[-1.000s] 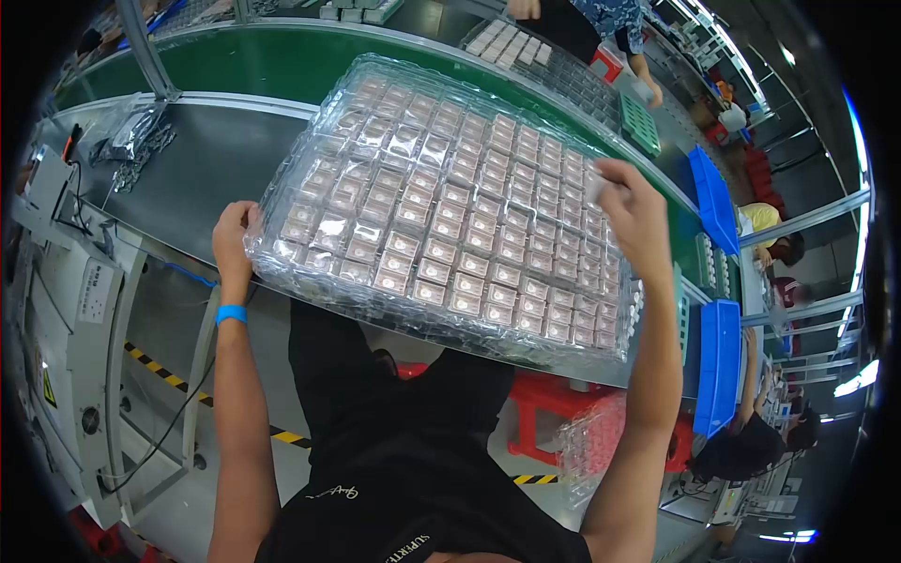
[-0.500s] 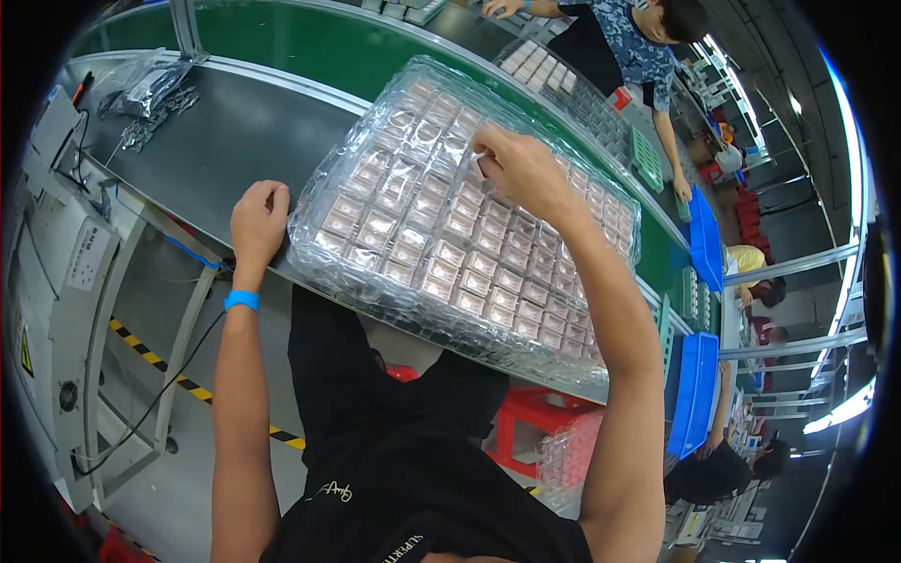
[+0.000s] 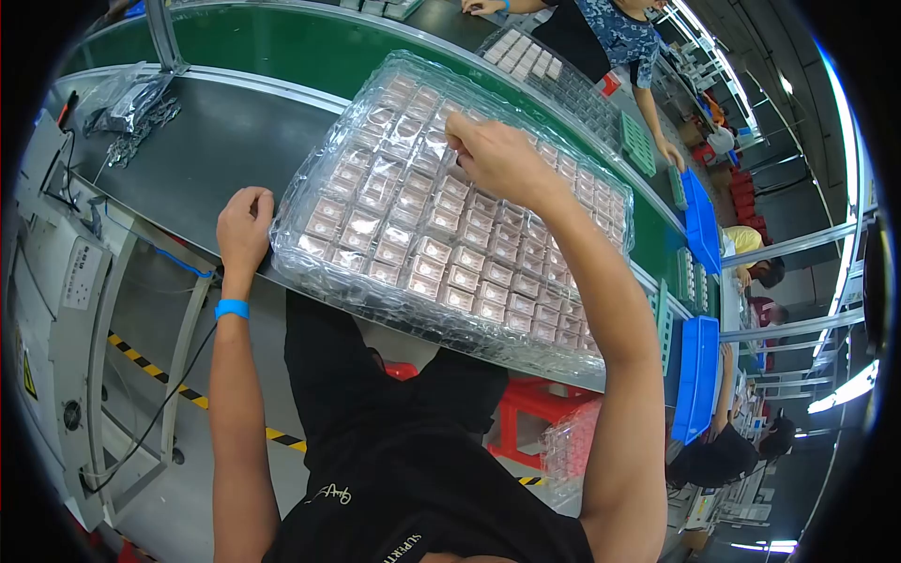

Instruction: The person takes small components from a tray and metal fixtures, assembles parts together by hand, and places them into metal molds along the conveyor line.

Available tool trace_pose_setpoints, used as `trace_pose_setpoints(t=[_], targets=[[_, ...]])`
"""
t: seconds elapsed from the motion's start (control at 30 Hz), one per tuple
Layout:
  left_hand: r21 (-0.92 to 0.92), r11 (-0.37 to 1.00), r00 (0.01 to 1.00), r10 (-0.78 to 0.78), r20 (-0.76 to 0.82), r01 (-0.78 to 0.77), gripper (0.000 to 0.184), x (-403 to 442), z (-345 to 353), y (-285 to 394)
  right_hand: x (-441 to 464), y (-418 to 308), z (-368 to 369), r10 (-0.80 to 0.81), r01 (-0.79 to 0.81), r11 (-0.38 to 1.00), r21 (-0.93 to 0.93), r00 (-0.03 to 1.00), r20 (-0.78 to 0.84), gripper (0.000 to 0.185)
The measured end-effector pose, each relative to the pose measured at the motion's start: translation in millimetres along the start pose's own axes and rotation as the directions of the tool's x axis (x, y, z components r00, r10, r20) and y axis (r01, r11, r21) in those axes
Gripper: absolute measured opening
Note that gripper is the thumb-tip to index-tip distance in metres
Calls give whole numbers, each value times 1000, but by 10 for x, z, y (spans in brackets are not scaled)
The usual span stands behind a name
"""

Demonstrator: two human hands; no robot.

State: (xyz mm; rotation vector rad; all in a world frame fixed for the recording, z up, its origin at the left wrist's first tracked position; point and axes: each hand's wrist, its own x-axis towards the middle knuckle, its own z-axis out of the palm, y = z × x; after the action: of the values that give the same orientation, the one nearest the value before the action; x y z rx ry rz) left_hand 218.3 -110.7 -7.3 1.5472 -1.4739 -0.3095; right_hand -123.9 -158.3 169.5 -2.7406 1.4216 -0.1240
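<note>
A wide stack of clear plastic trays (image 3: 441, 298), wrapped in shiny plastic film (image 3: 314, 192), lies at an angle on the bench in front of me. Small pinkish parts fill its many pockets. Above the upper middle of the stack is my right hand (image 3: 502, 161), its fingers curled and pressed together; their tips are partly hidden, and what they grip cannot be made out. Beside the stack's left corner, my left hand (image 3: 246, 230) rests at the bench edge in a loose fist, with nothing visible in it.
Crumpled plastic bags (image 3: 131, 103) lie at the bench's far left. A green conveyor belt (image 3: 272, 52) runs behind the bench. Across it a co-worker (image 3: 615, 33) stands by another tray of parts (image 3: 526, 56). Blue bins (image 3: 694, 380) stand at right, a red stool (image 3: 526, 413) below.
The whole view has shifted a little, so stack and hands appear slightly further left. My right hand stays over the upper middle of the stack, and my left hand stays by its corner.
</note>
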Motion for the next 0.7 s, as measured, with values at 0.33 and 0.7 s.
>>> trace_pose_setpoints(t=[0.33, 0.7], targets=[[-6, 1000, 1000, -1, -6, 1, 20, -7, 3, 7, -114, 209, -178, 199, -174, 912, 372, 979, -30, 21], [5, 1000, 1000, 6, -6, -6, 20, -3, 7, 7, -358, 280, -154, 301, -116, 615, 780, 949, -96, 36]])
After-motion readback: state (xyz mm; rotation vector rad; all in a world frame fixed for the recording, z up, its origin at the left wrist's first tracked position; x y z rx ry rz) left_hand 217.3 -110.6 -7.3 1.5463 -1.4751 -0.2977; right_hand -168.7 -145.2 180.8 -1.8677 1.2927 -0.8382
